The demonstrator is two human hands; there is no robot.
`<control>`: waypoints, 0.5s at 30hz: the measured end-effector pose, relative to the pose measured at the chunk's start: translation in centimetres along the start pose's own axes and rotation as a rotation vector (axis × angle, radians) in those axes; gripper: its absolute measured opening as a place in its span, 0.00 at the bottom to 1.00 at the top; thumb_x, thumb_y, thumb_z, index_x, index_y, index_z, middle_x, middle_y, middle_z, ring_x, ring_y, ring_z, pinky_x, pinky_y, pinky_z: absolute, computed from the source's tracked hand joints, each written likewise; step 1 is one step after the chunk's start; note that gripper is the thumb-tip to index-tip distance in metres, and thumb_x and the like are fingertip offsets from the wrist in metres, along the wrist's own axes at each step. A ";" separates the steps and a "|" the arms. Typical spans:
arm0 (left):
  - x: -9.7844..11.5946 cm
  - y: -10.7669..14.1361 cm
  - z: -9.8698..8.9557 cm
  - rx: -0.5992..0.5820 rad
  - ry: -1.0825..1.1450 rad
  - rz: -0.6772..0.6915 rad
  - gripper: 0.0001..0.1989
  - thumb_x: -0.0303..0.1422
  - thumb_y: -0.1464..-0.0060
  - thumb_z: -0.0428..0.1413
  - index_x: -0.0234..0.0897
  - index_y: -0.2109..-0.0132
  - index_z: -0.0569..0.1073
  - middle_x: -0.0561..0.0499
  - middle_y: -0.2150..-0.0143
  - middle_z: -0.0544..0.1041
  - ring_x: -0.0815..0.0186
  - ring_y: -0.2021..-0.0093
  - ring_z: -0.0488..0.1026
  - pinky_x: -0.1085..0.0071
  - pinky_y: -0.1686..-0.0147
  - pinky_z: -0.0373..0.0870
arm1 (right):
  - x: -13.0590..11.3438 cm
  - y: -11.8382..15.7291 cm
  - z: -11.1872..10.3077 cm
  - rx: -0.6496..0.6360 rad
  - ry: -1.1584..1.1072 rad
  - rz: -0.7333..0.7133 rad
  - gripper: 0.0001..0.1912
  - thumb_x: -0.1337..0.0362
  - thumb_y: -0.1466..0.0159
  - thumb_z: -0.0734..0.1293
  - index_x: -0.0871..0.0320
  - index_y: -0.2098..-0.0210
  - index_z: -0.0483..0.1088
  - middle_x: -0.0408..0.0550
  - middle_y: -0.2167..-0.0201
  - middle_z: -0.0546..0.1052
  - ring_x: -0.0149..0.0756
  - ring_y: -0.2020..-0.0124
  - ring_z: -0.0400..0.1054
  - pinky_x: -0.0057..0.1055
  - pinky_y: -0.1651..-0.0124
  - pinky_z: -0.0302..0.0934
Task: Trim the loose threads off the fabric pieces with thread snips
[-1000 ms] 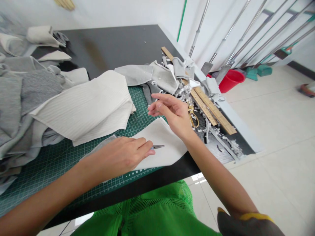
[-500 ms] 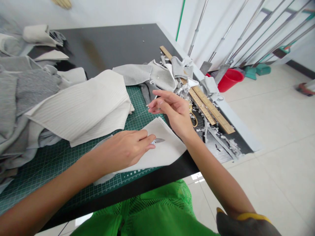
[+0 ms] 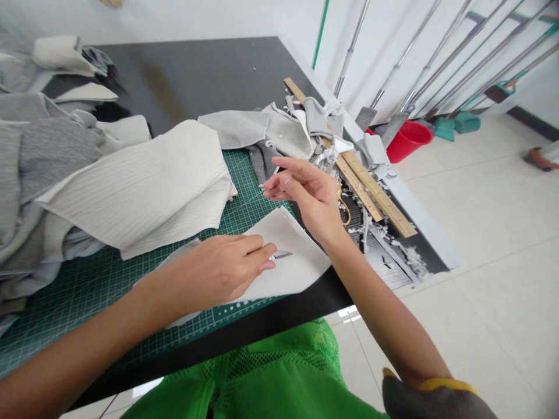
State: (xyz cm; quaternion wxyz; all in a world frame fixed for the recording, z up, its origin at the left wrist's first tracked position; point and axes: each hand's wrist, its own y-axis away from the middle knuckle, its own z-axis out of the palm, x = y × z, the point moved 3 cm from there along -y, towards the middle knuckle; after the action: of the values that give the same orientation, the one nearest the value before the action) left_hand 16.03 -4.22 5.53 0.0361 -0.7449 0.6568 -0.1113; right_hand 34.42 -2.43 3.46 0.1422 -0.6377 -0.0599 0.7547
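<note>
My left hand [image 3: 227, 265] is closed round thread snips [image 3: 283, 255]. Only their short pointed metal blades stick out past the fingertips, toward the right; the handle is hidden in the hand. Beneath lies a stack of off-white cloth [image 3: 301, 267] with a pointed corner, on a green cutting mat [image 3: 238, 166]. My right hand [image 3: 305, 198] hovers above the right part of this cloth, palm turned left, its fingers loosely bent and apart. I see nothing held in it, though the inner fingertips are partly hidden.
Ribbed cream cloth [image 3: 144, 186] and a grey fabric heap [image 3: 52, 145] lie left. Grey scraps [image 3: 288, 131], wooden rulers [image 3: 375, 192] and yellow-handled scissors [image 3: 345, 209] lie along the right side of the black table [image 3: 196, 70]. A red bucket [image 3: 408, 139] stands beyond.
The snips' blades have turned slightly, and a gap now shows between them. My right hand keeps its pose. The view has shifted a little, moving the fabric heap slightly left.
</note>
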 end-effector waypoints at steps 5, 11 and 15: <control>-0.1 1.6 0.1 -0.039 0.057 -0.051 0.15 0.37 0.25 0.45 0.33 0.42 0.68 0.46 0.58 0.78 0.60 0.63 0.76 0.64 0.65 0.73 | -0.1 0.0 -0.1 0.012 0.036 -0.004 0.15 0.55 0.33 0.68 0.53 0.50 0.75 0.43 0.65 0.81 0.32 0.65 0.77 0.33 0.58 0.75; -1.0 5.3 -0.8 -0.008 -0.051 -0.095 0.11 0.31 0.27 0.48 0.33 0.44 0.71 0.46 0.58 0.79 0.60 0.63 0.78 0.63 0.66 0.77 | 0.0 0.0 0.0 0.022 0.028 -0.003 0.15 0.55 0.35 0.70 0.54 0.51 0.75 0.43 0.66 0.82 0.31 0.66 0.77 0.31 0.60 0.75; -0.9 9.3 -1.4 -0.001 0.063 -0.249 0.19 0.34 0.29 0.51 0.40 0.34 0.66 0.49 0.54 0.79 0.62 0.61 0.80 0.65 0.60 0.81 | 0.0 0.1 0.1 0.012 0.010 -0.016 0.14 0.56 0.34 0.71 0.53 0.51 0.75 0.42 0.66 0.82 0.31 0.66 0.78 0.31 0.59 0.75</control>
State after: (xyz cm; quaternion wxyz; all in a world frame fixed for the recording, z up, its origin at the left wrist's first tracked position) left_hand 6.55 -4.44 4.96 0.0011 -0.8169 0.5601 -0.1378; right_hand 34.33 -2.51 3.46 0.1522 -0.6402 -0.0596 0.7506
